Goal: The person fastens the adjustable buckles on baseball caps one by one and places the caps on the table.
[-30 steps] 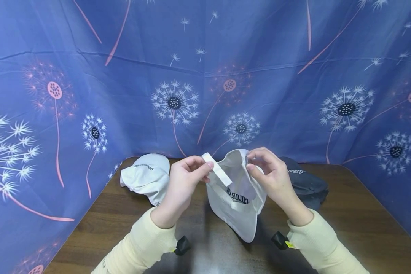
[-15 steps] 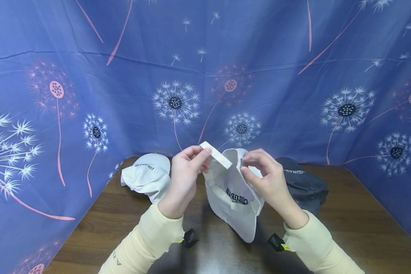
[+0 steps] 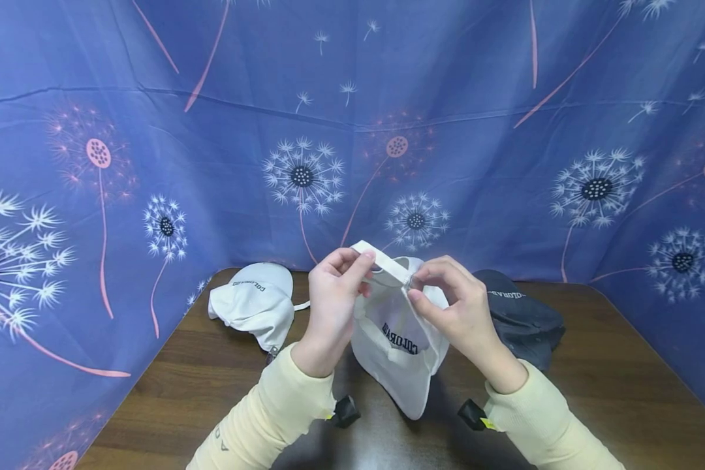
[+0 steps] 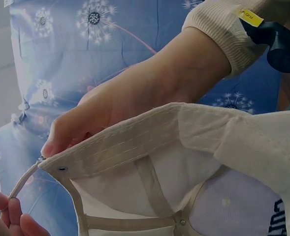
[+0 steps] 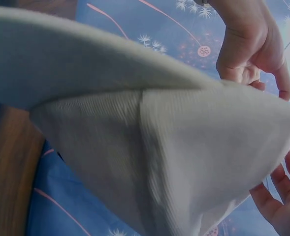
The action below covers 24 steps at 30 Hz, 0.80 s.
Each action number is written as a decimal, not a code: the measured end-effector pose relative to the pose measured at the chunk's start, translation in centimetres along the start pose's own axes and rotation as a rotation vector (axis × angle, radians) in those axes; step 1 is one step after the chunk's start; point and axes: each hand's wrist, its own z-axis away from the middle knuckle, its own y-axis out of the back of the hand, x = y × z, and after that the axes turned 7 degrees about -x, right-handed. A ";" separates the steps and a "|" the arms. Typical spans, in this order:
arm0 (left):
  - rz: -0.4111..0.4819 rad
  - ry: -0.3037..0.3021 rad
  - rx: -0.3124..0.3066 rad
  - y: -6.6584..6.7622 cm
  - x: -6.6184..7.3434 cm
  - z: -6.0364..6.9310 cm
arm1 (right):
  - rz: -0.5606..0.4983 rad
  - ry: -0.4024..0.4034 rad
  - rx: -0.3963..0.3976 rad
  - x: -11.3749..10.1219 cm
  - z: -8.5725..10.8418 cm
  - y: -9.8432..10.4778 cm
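A white baseball cap [image 3: 396, 365] hangs upside down between my hands, its hollow facing me and the lettering showing reversed inside. My left hand [image 3: 336, 297] pinches the cap's white back strap [image 3: 378, 258] between thumb and fingers. At the other side of the back opening, my right hand [image 3: 461, 303] pinches the cap edge by a small metal buckle [image 4: 42, 159]. The strap's free end meets the buckle at the right fingertips; whether it passes through cannot be told. In the right wrist view the cap's outer fabric [image 5: 209, 147] covers much of the work.
Another white cap [image 3: 255, 300] lies on the brown table [image 3: 170, 391] at left, its strap [image 3: 301, 305] loose and sticking out. A dark grey cap [image 3: 523, 320] lies at right, partly behind my right hand. A blue dandelion-print cloth [image 3: 352, 130] hangs behind and at both sides.
My left hand has moved up, then right, bringing the strap's end from apart to the buckle at my right fingers. The right hand has shifted slightly left with the cap edge.
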 end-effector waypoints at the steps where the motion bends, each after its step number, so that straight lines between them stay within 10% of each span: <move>1: 0.001 -0.005 0.002 -0.1 -0.1 0.0 | 0.001 0.013 0.002 0.0 0.0 0.0; 17: 0.020 -0.072 0.022 -0.8 -0.3 0.4 | 0.176 0.051 0.034 -2.8 -1.1 -0.1; 24: -0.013 -0.103 0.018 -0.6 -1.0 0.5 | 0.154 0.022 0.047 -0.5 -0.2 0.2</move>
